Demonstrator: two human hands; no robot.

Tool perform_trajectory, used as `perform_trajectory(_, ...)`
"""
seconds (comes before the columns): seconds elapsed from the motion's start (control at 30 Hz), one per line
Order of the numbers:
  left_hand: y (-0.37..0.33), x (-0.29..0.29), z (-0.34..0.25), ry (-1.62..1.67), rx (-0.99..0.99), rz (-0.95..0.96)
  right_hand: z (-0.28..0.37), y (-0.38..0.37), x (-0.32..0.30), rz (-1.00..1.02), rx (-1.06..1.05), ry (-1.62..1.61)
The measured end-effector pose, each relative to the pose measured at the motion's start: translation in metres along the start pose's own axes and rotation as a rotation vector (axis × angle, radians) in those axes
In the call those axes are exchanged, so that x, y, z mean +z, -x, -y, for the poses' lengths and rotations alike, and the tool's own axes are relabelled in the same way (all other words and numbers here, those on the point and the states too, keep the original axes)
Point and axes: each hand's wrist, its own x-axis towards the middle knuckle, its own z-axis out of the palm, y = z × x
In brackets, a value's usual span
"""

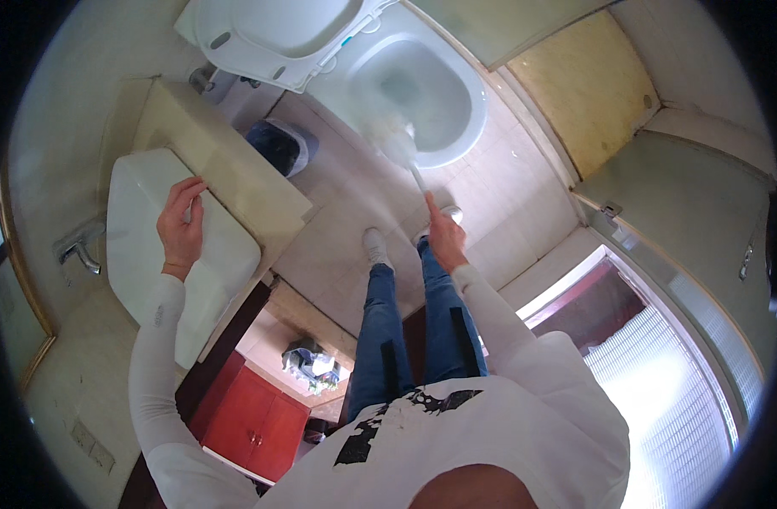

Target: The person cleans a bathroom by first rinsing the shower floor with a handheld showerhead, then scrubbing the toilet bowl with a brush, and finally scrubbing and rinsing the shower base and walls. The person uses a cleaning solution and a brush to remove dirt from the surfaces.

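My right hand point(447, 235) is closed round the thin handle of a toilet brush point(416, 176). The brush's whitish head point(395, 142), blurred, is over the near left rim of the white toilet bowl point(471, 127). Whether the bristles touch the rim cannot be made out. Behind the bowl the toilet seat and lid point(282, 42) are tipped up. Off to the left, my left hand point(183, 227) is over the white washbasin point(142, 204), with its loosely bent fingers near the edge of the beige counter point(227, 165). It holds nothing, and a gap shows between thumb and fingers.
A dark-lined waste bin point(278, 146) stands between counter and toilet. The basin's chrome tap point(81, 246) juts from the left wall. A red cabinet point(257, 420) sits low behind me on the left. On the right are a frosted glass panel point(685, 191) and a bright window point(668, 382).
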Motion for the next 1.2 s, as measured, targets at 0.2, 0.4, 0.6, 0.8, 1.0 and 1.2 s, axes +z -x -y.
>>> perform_trajectory(0.2,-0.002,0.000,0.002,-0.025,-0.022,0.022,-0.103,0.049,-0.055,-0.003,0.218,0.283)
perform_trajectory(0.4,-0.002,0.000,0.012,-0.020,0.044,0.059,-0.123,-0.051,-0.105,-0.190,0.193,0.184)
perform_trajectory(0.6,0.000,0.002,0.022,0.071,-0.031,0.107,-0.029,-0.171,-0.149,-0.240,0.003,0.056)
perform_trajectory(0.8,-0.001,0.000,0.033,-0.102,-0.058,0.128,-0.045,-0.161,-0.178,-0.205,0.080,-0.172)
perform_trajectory(1.0,-0.001,-0.003,0.031,0.007,-0.216,0.142,-0.186,-0.095,-0.184,-0.312,0.371,-0.172)
perform_trajectory(1.2,-0.014,0.004,0.016,-0.352,-0.246,0.305,-0.317,-0.078,-0.231,-0.556,0.669,-0.343)
